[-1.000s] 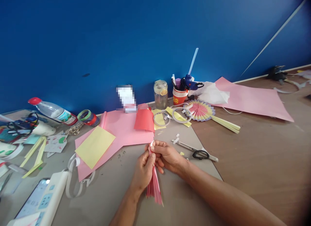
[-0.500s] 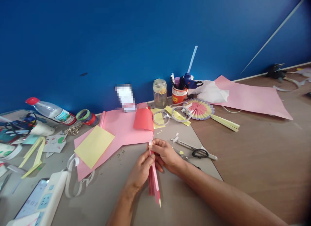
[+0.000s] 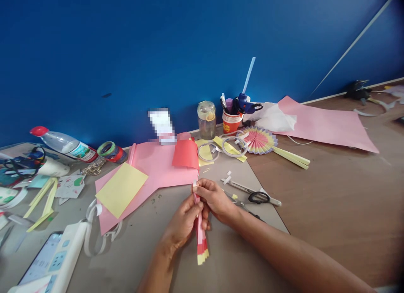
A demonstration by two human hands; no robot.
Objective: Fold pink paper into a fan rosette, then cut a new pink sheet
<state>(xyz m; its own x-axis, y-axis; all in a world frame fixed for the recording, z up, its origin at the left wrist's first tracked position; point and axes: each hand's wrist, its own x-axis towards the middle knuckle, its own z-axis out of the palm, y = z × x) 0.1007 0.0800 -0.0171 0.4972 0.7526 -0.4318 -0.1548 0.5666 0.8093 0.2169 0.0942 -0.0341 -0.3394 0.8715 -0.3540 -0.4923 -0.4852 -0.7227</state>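
Note:
Both my hands hold a folded paper strip bundle (image 3: pixel 200 238), pink and red with a yellow lower end, upright over the grey mat. My left hand (image 3: pixel 184 220) pinches it from the left side, fingers closed on the folds. My right hand (image 3: pixel 214 198) pinches the bundle's top end, where a small white tab sticks up. The bundle's lower end points toward me. Just behind my hands lies a large pink sheet (image 3: pixel 151 169) with a yellow square (image 3: pixel 122 188) and a red folded piece (image 3: pixel 186 154) on it.
Scissors (image 3: pixel 252 194) lie right of my hands. Tape rings (image 3: pixel 233 146), a finished paper fan (image 3: pixel 259 141), a jar (image 3: pixel 206 120) and a cup of tools (image 3: pixel 232 118) stand at the wall. A bottle (image 3: pixel 65 143), tape rolls (image 3: pixel 112 152) and a power strip (image 3: pixel 63 259) lie left.
The bundle has turned in my hands: its lower end swung from spread pink folds to a tight stack that shows yellow edges. My hands stayed in place, the view drifted slightly.

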